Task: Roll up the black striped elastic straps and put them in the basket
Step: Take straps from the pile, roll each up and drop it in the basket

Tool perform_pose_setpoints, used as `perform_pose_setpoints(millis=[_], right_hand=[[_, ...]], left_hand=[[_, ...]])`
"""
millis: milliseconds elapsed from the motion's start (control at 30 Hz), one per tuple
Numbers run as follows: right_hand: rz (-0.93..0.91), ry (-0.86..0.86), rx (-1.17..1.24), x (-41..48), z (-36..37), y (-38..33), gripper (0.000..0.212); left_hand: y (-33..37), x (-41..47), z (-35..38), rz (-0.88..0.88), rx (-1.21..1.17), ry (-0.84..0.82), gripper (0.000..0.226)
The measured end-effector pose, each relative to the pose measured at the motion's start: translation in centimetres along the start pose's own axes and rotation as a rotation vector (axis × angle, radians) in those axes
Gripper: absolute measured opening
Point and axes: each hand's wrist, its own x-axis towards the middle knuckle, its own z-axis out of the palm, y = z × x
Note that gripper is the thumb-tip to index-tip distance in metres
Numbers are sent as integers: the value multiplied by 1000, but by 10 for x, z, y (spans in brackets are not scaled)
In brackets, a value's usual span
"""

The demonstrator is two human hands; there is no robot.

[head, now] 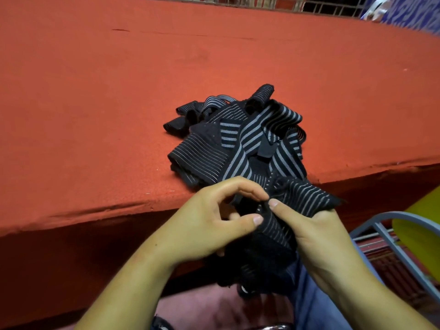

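- Red felt covers the tabletop (119,115), which fills most of the frame.
- Your pile of black striped elastic straps (238,139) lies tangled at the centre of the frame, close to the tabletop's front edge, with a few rolled ends at its upper left.
- One strap (302,194) is just below the pile, at lower centre, held past the edge.
- Your left hand (209,225) pinches that strap between curled forefinger and thumb.
- Your right hand (319,234) grips it from the right, thumb pressed on top, fingers hidden beneath.
- A grey metal frame (387,236) and something yellow (419,232) show at the lower right edge; I cannot tell whether this is the basket.
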Motion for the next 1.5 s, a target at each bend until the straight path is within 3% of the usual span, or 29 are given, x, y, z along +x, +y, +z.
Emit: perform_pose_setpoints(millis=[133,300,500,567,700,1067,1200,1500], right_hand=[[11,-22,32,-1,-1,-2,18],[8,-113,78,-2,-1,-7,38],[-6,-111,23,-7,3,-10,35],[-25,-58,-32,-6,5,-9,23],[-7,-62,-23,-4,4,-10,16],[-48,-218,-41,4,-14,-9,43],[-7,-288,-20,1,-16,-8,40],[-38,-124,-145,-2,-21,-13,30]], left_hand=[[-3,2,2,-49,-11,55,30],[-8,5,4,-6,138,162,27],[-7,6,7,62,223,209,30],[-7,7,7,87,225,210,31],[-7,7,4,102,184,226,30],[-9,10,-4,26,-92,333,28],[-12,11,-3,-50,-242,286,27],[-10,11,-10,8,-286,391,24]])
